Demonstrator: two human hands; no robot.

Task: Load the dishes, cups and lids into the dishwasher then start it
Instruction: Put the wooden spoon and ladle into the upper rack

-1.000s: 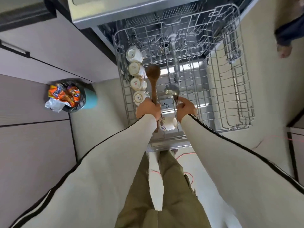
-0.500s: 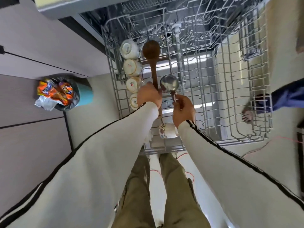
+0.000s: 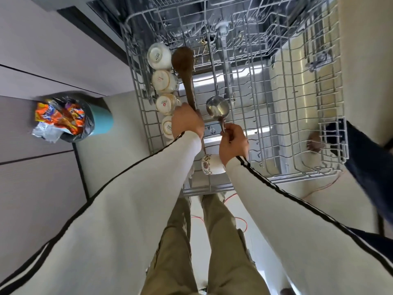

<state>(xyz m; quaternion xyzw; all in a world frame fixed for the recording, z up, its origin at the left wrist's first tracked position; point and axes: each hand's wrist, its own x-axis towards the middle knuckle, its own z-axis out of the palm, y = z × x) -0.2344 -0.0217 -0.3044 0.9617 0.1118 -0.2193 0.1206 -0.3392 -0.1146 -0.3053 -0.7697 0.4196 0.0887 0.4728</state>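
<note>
A wire rack (image 3: 297, 116) is seen pulled out of the open dishwasher (image 3: 212, 22), viewed from above. Along the rack's left edge four white cups (image 3: 164, 81) are set in a row, bases up, each just beside the next. A fifth, floral cup (image 3: 209, 165) is laid on its side near the rack's front edge, partly hidden by the right wrist.

A wooden spoon (image 3: 185, 69) is held by the left hand (image 3: 187, 122); the fingers are wrapped tight around the handle, and the bowl end is pointed toward the back of the rack, just beside the two farthest cups. A metal ladle (image 3: 217, 108) is held by the right hand (image 3: 234, 142); its thin handle is pinched between the fingers, and its round bowl is held over the middle of the rack, just right of the spoon's handle. Whether either utensil is touching the wires cannot be told.

On the floor at the left a bin (image 3: 85, 118) is seen, stuffed with orange wrappers. At the right edge, another person's foot (image 3: 314, 143) and dark trouser leg are seen through the rack's side.
</note>
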